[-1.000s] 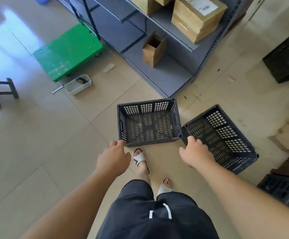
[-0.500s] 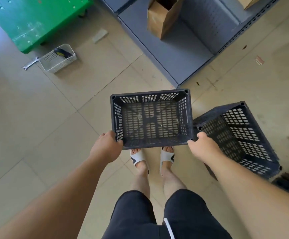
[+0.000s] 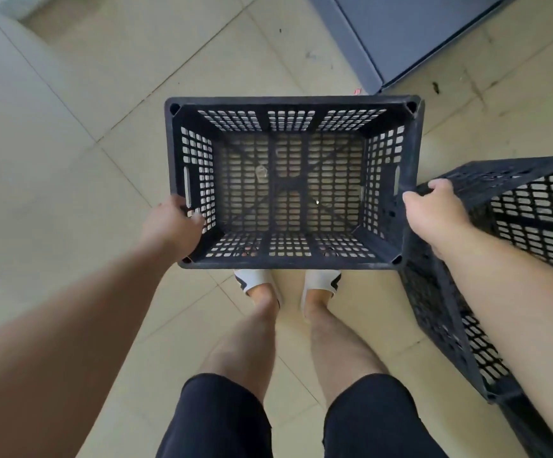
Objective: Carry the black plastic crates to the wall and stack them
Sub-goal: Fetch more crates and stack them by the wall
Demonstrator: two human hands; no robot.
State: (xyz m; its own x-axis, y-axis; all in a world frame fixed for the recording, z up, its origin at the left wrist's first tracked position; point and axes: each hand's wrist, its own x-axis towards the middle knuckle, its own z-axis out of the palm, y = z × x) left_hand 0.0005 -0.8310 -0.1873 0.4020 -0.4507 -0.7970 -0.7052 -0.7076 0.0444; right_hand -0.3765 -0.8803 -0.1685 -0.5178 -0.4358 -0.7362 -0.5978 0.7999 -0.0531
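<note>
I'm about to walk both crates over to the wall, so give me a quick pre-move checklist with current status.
1. Left hand gripping the left crate at its rim: ok.
2. Right hand gripping the right crate: ok.
3. Left crate level: ok.
4. Right crate level: not ok, tilted.
5. Both crates empty: ok for the left crate; right crate partly out of view, cannot tell.
6. Path to wall clear: cannot tell, wall not in view.

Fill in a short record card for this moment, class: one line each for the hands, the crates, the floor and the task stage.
left hand: grips the left rim of the centre crate
right hand: grips the rim of the second crate, where the two crates meet
centre crate: upright, empty, above the feet
second crate: tilted, at the person's right
floor: pale tiles
shelf base: grey, ahead
task stage: crates in hand, not yet stacked
</note>
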